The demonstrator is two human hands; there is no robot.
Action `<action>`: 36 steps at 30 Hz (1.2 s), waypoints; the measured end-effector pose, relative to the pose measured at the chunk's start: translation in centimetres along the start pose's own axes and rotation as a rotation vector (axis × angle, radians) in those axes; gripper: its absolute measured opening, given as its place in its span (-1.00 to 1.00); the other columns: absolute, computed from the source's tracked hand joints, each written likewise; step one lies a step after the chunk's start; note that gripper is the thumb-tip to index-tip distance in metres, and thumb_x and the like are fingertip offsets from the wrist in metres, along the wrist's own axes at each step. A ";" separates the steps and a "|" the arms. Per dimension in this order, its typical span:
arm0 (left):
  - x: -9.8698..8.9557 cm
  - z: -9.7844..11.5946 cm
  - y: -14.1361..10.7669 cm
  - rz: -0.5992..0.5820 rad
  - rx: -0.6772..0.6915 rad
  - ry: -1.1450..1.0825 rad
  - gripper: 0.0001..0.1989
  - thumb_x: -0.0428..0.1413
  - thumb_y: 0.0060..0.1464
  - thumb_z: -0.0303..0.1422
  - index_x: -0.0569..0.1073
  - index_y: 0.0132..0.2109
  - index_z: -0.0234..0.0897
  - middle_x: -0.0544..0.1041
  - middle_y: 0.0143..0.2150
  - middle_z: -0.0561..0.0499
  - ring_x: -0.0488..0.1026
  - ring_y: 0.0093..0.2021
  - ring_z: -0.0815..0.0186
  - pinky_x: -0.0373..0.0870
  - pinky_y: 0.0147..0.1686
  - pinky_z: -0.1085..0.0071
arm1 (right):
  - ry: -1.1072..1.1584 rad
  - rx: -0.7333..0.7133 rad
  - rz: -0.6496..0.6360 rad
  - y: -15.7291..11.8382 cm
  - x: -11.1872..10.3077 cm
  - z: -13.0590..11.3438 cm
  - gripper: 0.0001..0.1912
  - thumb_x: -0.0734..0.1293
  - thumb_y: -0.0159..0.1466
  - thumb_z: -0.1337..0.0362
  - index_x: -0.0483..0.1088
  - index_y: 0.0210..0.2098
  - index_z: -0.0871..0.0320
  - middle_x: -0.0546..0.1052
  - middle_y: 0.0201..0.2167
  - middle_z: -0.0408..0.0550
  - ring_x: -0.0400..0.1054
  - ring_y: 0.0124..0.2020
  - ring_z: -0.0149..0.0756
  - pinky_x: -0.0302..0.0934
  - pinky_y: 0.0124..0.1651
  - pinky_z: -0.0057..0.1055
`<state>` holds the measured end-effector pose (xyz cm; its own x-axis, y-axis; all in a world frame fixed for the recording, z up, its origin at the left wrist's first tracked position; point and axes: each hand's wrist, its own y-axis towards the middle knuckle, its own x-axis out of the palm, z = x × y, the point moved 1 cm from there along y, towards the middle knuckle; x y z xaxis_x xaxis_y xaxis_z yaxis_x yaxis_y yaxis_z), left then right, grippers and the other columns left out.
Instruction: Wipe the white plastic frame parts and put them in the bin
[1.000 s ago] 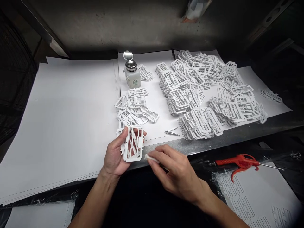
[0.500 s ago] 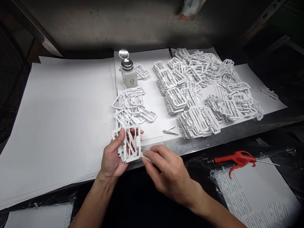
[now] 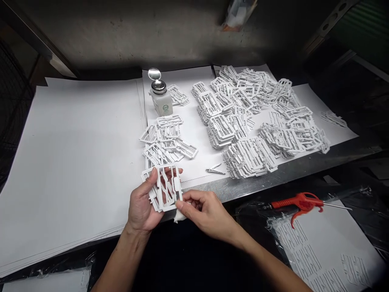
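Observation:
My left hand (image 3: 141, 209) is wrapped round a few overlapping slotted white plastic frames (image 3: 177, 184), its thumb on their left edge and its fingertips showing behind. My right hand (image 3: 211, 213) is closed at the lower right corner of the front frame, thumb on its face. A small wad of white cloth (image 3: 180, 216) pokes out beneath those fingers. Just beyond my hands lies a loose heap of similar frames (image 3: 168, 142). Silver tweezers or a small clipper (image 3: 215, 169) rest to the right of the heap.
A pump bottle (image 3: 161, 101) with its metal lid raised stands behind the heap. Large stacks of white frames (image 3: 251, 158) cover the right side. White paper (image 3: 75, 162) lines the bench. A red air gun (image 3: 299, 201) lies at the lower right on plastic-wrapped sheets.
My right hand has turned and closed in on the frame's lower corner, its thumb now on the face. More of the white cloth hangs below. The view has shifted slightly.

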<state>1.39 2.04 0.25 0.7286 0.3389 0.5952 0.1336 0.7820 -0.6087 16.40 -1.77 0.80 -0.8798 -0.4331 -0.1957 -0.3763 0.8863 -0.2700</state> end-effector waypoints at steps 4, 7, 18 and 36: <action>0.2 -0.2 -0.2 -0.001 0.019 0.038 -0.76 0.09 0.07 -0.30 0.50 -0.19 -0.37 0.56 -0.25 -0.09 0.50 -0.25 0.25 0.46 -0.19 0.35 | -0.205 -0.092 0.089 -0.1 -1.1 -0.7 -0.72 0.22 0.31 0.30 0.21 -0.53 0.21 0.18 -0.62 -0.24 0.04 -0.60 -0.50 -0.08 -0.52 -0.55; 0.3 -0.7 -0.4 -0.049 0.049 0.139 -0.55 0.02 0.06 -0.08 0.47 -0.10 -0.37 0.53 -0.17 -0.16 0.49 -0.22 0.19 0.45 -0.19 0.28 | -0.611 -0.243 0.153 -0.5 -1.7 -2.0 -0.76 0.24 0.27 0.36 0.21 -0.53 0.22 0.24 -0.58 -0.18 0.10 -0.56 -0.43 -0.06 -0.47 -0.48; 0.0 -1.2 -0.1 -0.235 -0.144 -0.069 -0.49 -0.09 0.14 -0.17 0.34 0.08 -0.48 0.43 -0.26 -0.12 0.40 -0.30 0.29 0.39 -0.24 0.36 | -0.386 -0.320 0.069 -0.2 -2.6 -3.2 -0.92 0.34 0.28 0.30 0.38 -0.30 0.20 0.42 -0.38 -0.15 0.28 -0.43 -0.42 0.12 -0.37 -0.53; -0.8 -1.3 0.0 -0.182 -0.092 -0.032 -0.60 -0.05 0.15 -0.17 0.48 -0.11 -0.39 0.55 -0.24 -0.11 0.50 -0.28 0.21 0.49 -0.29 0.32 | -0.570 -0.432 0.368 3.3 -3.3 -3.4 -0.90 0.27 0.26 0.44 0.40 -0.23 0.26 0.41 -0.31 -0.02 0.30 -0.31 -0.28 0.20 -0.27 -0.42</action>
<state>1.63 1.08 -0.90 0.6650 0.2141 0.7155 0.3233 0.7811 -0.5342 17.03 3.18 3.78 -0.7297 -0.0148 -0.6836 -0.2727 0.9231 0.2711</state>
